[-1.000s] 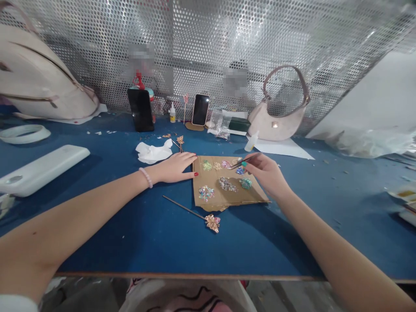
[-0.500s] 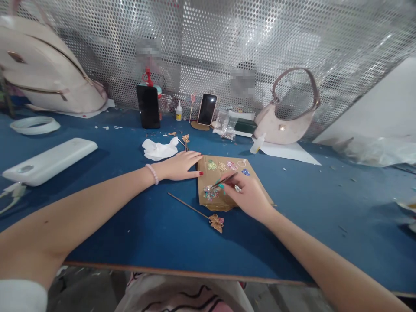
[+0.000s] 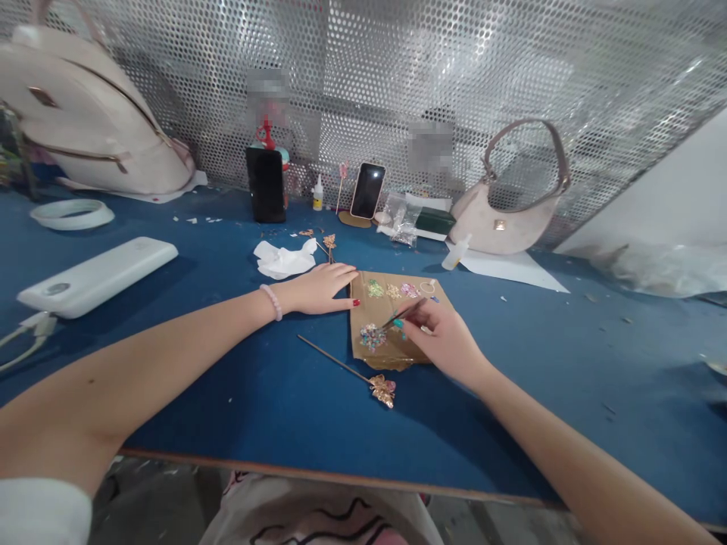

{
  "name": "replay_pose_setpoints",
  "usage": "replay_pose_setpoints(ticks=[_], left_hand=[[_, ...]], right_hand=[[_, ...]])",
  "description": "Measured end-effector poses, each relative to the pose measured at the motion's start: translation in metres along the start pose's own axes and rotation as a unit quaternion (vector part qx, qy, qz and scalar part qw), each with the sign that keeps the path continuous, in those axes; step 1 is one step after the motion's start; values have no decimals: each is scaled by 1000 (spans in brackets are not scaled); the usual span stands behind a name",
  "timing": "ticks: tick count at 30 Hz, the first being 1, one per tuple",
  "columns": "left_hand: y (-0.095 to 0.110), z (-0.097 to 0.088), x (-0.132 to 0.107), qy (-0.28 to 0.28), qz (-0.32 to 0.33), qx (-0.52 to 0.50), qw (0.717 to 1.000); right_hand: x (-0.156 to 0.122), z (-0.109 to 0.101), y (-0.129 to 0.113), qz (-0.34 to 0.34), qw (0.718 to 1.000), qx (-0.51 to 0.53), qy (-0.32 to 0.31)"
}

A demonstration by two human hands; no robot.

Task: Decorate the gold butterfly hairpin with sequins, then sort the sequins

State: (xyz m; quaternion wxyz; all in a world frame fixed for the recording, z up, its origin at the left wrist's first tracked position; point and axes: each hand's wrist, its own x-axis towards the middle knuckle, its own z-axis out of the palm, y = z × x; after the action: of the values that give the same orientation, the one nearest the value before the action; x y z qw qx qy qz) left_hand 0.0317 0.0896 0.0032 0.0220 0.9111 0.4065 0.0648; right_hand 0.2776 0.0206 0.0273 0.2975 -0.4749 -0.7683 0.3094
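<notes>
Tweezers (image 3: 404, 313): tips down at a multicoloured bead pile (image 3: 372, 336) on the near left of the cardboard (image 3: 363, 306).
Right hand (image 3: 446, 341): fingers pinched around the tweezers, over the cardboard.
Left hand (image 3: 321, 290): flat, fingers extended, holding nothing, fingertips at the cardboard's left edge.
Hairpin (image 3: 346, 367): lying on the blue table (image 3: 227, 378), just before the cardboard.

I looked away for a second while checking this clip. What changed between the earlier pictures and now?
The right hand, gripping the tweezers throughout, came down from the far sequin piles towards the person, so the tips now sit at the near-left sequin pile. The left hand stayed flat beside the cardboard; the butterfly hairpin did not move.
</notes>
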Motion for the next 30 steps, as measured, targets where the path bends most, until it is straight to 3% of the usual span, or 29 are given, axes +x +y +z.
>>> replay_pose_setpoints(ticks=[18,30], left_hand=[[-1,0,0,-5,0,-14,1000],[1,-2,0,-10,-8,-9,1000]], right_hand=[[0,4,-3,-34,999,-29,5],[-1,4,-7,-23,999,-33,10]])
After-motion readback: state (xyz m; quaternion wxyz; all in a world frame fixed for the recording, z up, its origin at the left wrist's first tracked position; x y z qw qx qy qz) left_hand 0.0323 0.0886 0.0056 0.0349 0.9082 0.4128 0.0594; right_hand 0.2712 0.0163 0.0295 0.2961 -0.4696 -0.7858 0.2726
